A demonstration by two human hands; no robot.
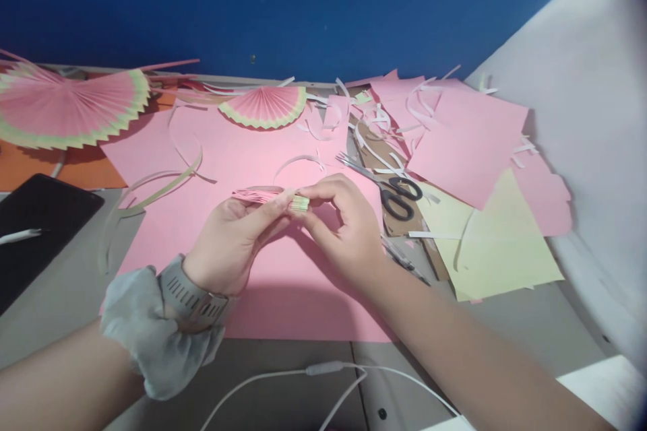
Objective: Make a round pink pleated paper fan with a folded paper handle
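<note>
Pleated pink paper (254, 195) held above a pink sheet (303, 306), long axis laid left to right, green end (302, 203) pointed right, body pinched by thumb and fingers of the left hand (230, 236), green end pinched by the right hand (348, 225)

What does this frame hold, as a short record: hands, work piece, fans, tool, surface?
Left hand: pinching the pink part
Right hand: fingertips on the yellow-green end
Work piece: folded paper, pleated
Fans: large fan, left; small fan, ahead
Tool: black-handled scissors, beyond right hand
Surface: pink sheet under both hands
</note>
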